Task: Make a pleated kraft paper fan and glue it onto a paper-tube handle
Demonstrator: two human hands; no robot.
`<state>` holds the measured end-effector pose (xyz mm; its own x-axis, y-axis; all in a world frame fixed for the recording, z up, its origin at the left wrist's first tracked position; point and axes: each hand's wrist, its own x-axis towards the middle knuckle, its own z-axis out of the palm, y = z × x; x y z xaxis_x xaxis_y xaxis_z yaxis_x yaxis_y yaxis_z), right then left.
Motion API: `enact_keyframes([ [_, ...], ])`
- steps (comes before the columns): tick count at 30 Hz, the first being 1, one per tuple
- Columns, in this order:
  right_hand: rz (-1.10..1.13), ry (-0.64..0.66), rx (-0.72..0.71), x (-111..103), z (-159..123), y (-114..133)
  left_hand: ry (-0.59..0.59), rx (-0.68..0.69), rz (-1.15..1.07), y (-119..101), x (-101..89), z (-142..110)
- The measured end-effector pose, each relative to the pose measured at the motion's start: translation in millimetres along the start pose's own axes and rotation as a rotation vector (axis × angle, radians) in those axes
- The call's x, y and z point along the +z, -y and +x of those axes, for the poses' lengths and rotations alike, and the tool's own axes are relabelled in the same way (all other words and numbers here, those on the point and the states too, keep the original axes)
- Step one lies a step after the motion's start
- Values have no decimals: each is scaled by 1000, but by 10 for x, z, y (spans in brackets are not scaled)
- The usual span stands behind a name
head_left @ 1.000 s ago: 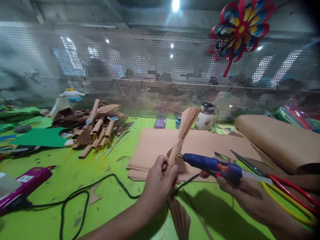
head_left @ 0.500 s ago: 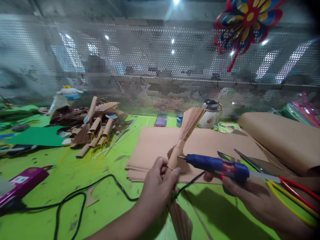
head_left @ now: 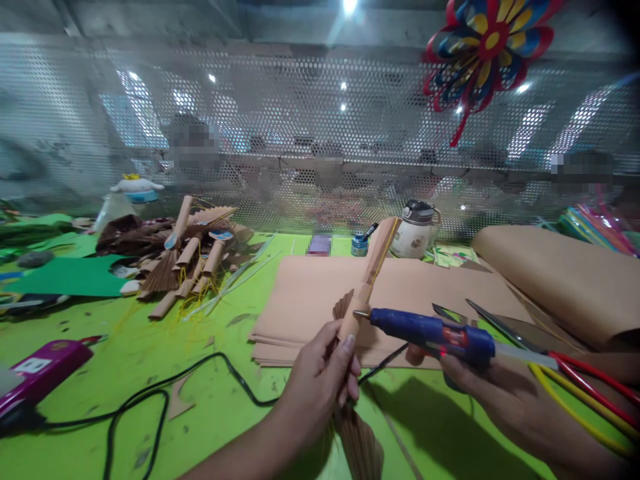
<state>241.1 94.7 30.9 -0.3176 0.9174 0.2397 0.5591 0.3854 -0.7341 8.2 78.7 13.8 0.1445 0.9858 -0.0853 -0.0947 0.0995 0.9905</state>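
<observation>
My left hand is closed around a brown paper craft piece, a rolled tube with pleated fans spreading from it. One pleated fan with a yellow edge rises from the top; another pleated part hangs below the fingers. My right hand grips a blue hot glue gun with a clear glue stick in its back end. The gun's metal tip is at the tube's upper part, touching or very close to it. Much of the gun's handle is hidden by the hand.
Stacked brown paper sheets lie behind my hands. Red-and-yellow-handled scissors sit by my right hand. A brown paper roll, a white jug, finished paper pieces, a black cord and a purple power strip surround them.
My left hand has turned the paper piece slightly, so its upper fan looks narrower. The glue gun's tip has moved slightly left across the tube.
</observation>
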Motion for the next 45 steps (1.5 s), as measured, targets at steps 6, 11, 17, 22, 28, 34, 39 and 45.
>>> enact_keyframes([
  [6, -16, 10, -67, 8, 7, 6, -24, 6, -41, -9, -3, 7],
  [11, -67, 73, -144, 19, -16, -30, -39, 19, -63, -11, -26, 17],
  [17, -165, 56, -312, 15, 26, 80, -11, -45, -117, -83, -17, -16],
  [22, -183, 32, -350, 1, 54, 92, 3, -86, -145, -102, -30, -24],
  [28, -169, 13, -334, 26, 27, 86, 49, -115, -189, -55, -76, -11],
  [34, -109, -2, -221, 69, -14, -17, 10, -120, -254, -79, -57, -18],
  [39, -170, -69, -252, 67, -9, 14, 5, -130, -244, -117, -49, -16],
  [45, -222, -66, -315, 49, -3, 71, 13, -150, -231, -149, -42, -28],
])
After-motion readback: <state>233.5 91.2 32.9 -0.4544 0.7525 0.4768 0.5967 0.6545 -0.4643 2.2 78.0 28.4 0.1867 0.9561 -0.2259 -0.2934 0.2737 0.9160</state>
